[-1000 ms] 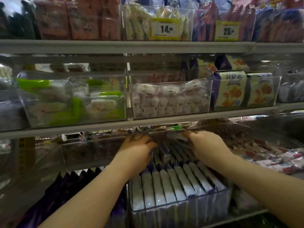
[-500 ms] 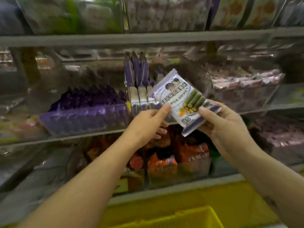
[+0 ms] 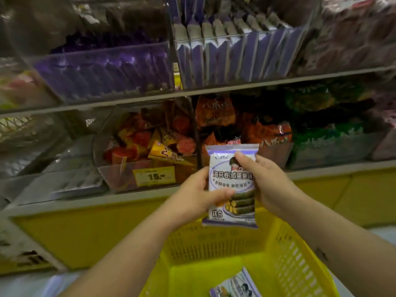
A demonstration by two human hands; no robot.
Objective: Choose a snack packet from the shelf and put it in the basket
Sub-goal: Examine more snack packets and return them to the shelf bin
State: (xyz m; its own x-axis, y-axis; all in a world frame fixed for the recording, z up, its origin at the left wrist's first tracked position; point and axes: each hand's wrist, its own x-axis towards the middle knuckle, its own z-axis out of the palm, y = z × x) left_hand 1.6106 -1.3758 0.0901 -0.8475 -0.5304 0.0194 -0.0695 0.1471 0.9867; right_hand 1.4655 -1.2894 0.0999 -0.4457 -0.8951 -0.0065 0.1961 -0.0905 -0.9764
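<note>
Price tag [image 3: 153, 176], yellow, reads "15.-". Snack packet [image 3: 231, 181]: bold Chinese print across the middle, "糕点" at lower left. White front, purple crimped ends, green rolls with yellow centres pictured, cartoon face partly under a thumb. Held upright before the bottom shelf [image 3: 107, 203], over the far rim of the yellow basket [image 3: 295, 260]. Left hand [image 3: 192, 196] and right hand [image 3: 270, 181]: each grip clamped on a side edge, thumbs in front. Basket open below; a similar packet [image 3: 235, 285] lies inside.
</note>
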